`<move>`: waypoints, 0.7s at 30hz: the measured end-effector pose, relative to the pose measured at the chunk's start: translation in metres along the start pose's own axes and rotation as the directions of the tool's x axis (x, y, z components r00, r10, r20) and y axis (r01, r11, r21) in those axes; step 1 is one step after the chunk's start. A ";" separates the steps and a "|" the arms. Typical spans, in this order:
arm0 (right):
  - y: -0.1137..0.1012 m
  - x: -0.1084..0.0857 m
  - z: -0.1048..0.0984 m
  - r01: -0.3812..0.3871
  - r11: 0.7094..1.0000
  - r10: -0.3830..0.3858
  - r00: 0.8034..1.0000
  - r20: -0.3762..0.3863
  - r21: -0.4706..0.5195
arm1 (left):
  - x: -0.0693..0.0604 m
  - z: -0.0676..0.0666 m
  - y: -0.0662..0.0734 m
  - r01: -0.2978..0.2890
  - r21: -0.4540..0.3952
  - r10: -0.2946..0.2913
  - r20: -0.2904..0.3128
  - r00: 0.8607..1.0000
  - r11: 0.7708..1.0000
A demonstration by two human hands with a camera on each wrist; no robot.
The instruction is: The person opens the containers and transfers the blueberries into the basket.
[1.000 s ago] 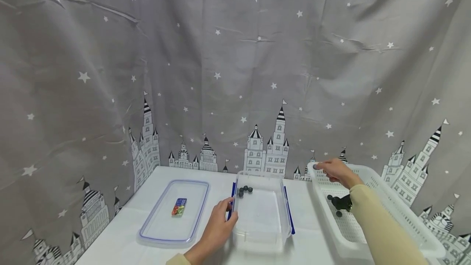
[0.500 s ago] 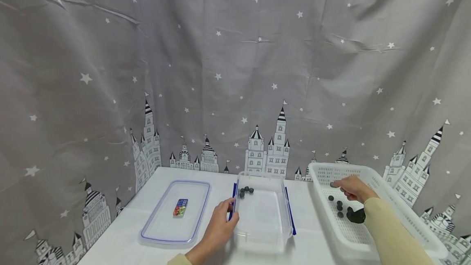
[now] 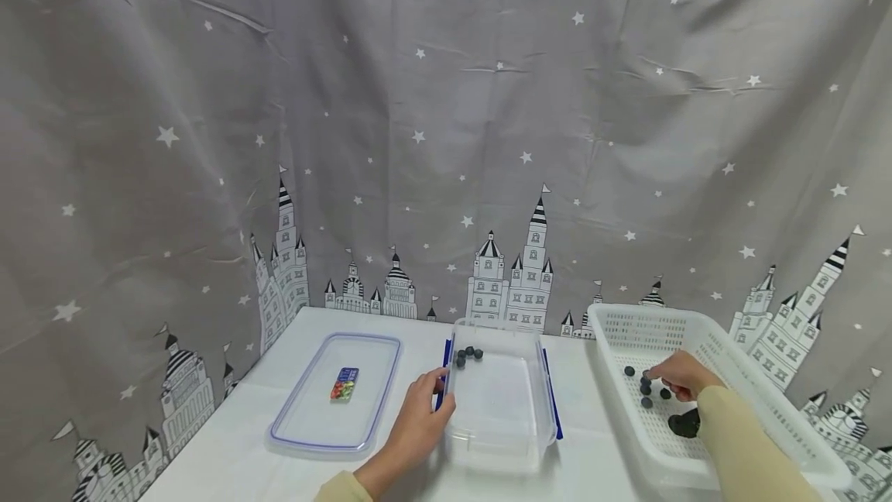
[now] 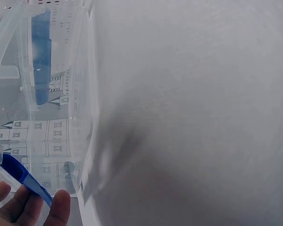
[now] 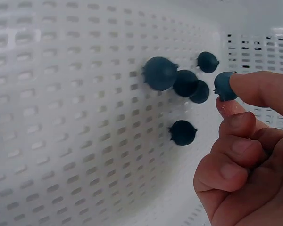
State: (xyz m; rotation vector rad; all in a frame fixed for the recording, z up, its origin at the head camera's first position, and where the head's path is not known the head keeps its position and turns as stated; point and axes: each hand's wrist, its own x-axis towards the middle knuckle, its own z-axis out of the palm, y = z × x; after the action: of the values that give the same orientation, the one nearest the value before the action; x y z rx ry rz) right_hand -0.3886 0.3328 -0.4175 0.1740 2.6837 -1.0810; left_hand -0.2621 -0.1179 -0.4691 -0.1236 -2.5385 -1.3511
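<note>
My left hand point(image 3: 418, 421) is at the left side of a clear plastic container point(image 3: 488, 448), its thumb and fingers gripping the blue side latch point(image 4: 23, 176). Several dark blueberries point(image 3: 469, 352) lie in that container's far left corner. Over on the right, my right hand point(image 3: 683, 374) is inside a white perforated basket point(image 3: 644, 316). Its thumb and index finger pinch one blueberry point(image 5: 225, 86), while the other fingers are curled in. More loose blueberries point(image 5: 183, 133) sit in the basket just beyond the fingertips.
A clear lid point(image 3: 307, 409) with a blue seal lies on the white table at the left, with a colourful label on it. Behind the table hangs a grey curtain point(image 3: 418, 138) printed with castles and stars. A black device point(image 3: 684, 424) is under the right wrist.
From the basket's far left rim, my right hand has moved down and right into the basket, still pinching a blueberry. My left hand keeps its place on the container.
</note>
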 end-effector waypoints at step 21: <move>-0.011 0.000 0.007 0.124 0.991 -0.126 0.992 -0.028 -0.038 | -0.002 0.000 0.002 0.006 -0.014 -0.005 0.001 1.000 1.000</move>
State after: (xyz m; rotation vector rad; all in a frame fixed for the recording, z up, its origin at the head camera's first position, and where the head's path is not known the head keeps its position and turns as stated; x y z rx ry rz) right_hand -0.3896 0.3199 -0.4152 0.0160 2.7716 -1.0719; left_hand -0.2601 -0.1171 -0.4679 -0.1201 -2.5324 -1.3714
